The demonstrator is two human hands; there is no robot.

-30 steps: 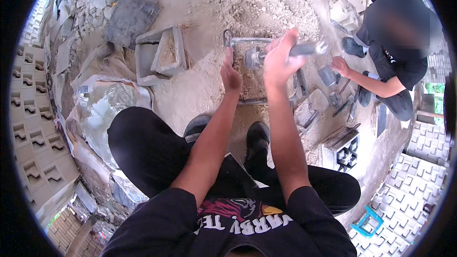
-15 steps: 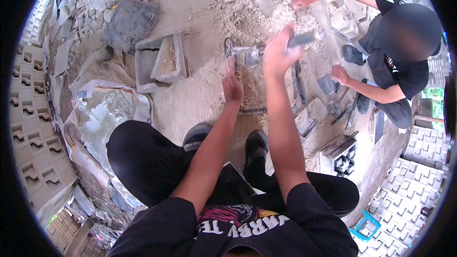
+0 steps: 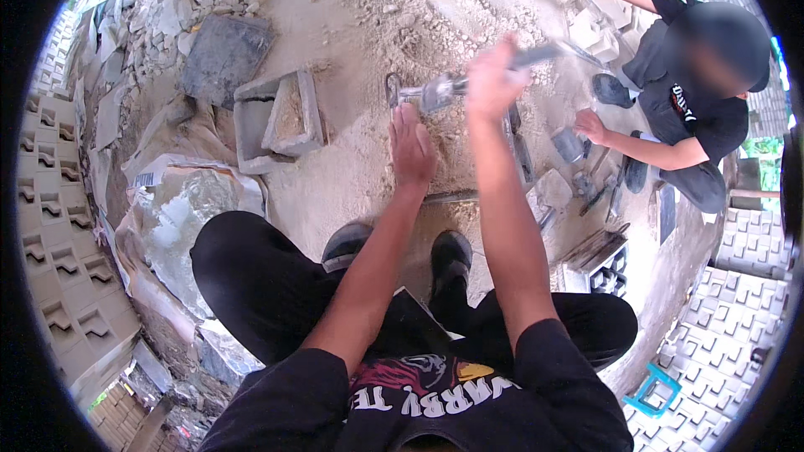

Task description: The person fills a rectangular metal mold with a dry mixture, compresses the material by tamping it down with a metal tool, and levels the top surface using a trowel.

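My left hand (image 3: 413, 146) lies flat with fingers stretched out on a powder-covered mould-like frame (image 3: 452, 197). Its fingertips are next to a metal loop (image 3: 392, 88) at the frame's far left. My right hand (image 3: 494, 88) is closed around a hand tool (image 3: 540, 55), smeared by motion. A dark grey bar sticks out of the fist to the right. On its left, a greyish metal piece (image 3: 437, 94) points toward the loop; whether it belongs to the tool or the frame, I cannot tell. Pale powder covers what lies between my hands.
A co-worker (image 3: 687, 100) crouches at the right, one arm reaching far. At the left are a grey box-shaped mould (image 3: 276, 121), a dark slab (image 3: 228, 59) and an open sack of white powder (image 3: 193, 209). Tools and a patterned block (image 3: 607, 272) lie at the right.
My left hand has turned flatter, its fingers spread over the frame. The right hand's tool has shifted slightly and is still blurred. The co-worker's far hand has moved away, farther back.
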